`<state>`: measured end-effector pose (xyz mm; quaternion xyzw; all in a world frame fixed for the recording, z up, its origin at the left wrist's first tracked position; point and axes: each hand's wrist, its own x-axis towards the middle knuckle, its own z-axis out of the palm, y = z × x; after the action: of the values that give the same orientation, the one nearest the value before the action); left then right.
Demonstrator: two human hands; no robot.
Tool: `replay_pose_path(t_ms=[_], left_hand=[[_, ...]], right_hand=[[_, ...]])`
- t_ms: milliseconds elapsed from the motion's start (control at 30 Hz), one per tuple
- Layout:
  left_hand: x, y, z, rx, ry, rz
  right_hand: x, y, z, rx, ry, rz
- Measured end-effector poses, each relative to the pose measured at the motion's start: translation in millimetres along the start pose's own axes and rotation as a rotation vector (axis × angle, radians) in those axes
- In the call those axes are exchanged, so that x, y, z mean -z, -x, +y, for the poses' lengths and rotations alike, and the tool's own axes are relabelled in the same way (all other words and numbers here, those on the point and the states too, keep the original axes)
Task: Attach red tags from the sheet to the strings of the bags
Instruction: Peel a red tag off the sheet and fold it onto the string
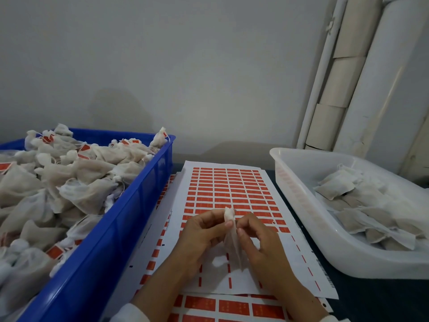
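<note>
While both hands held one bag (233,242) above the sheet (229,189), the left hand (202,231) pinched its gathered top and the right hand (257,238) pinched just beside (string unclear); better to free the string before peeling a tag.

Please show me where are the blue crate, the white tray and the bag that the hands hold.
blue crate (104,231): head view, on its right side wall.
white tray (299,196): head view, on its left wall.
bag (232,242): head view, on the mesh body between the two hands.
</note>
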<state>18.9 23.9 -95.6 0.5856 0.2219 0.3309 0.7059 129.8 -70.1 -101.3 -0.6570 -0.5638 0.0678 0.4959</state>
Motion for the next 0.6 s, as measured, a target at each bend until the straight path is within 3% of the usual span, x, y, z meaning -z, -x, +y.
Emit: replay_pose_path(t_ms=[133, 200, 300, 600], left_hand=[[-0.1, 0.6, 1.3, -0.01, 0.01, -0.039], [-1.7, 2.4, 0.5, -0.052, -0.094, -0.004], [-4.6, 3.3, -2.1, -0.138, -0.27, 0.087], [-4.6, -1.1, -4.7, -0.253, -0.417, 0.214]], right_hand=[[2.8, -1.0, -2.3, -0.051, -0.103, 0.019], [3.2, -0.3, -3.2, -0.056, -0.111, 0.019], [1.4, 1.8, -3.7, -0.051, -0.098, 0.033], [-0.5, -1.2, 1.4, -0.011, 0.065, 0.192]])
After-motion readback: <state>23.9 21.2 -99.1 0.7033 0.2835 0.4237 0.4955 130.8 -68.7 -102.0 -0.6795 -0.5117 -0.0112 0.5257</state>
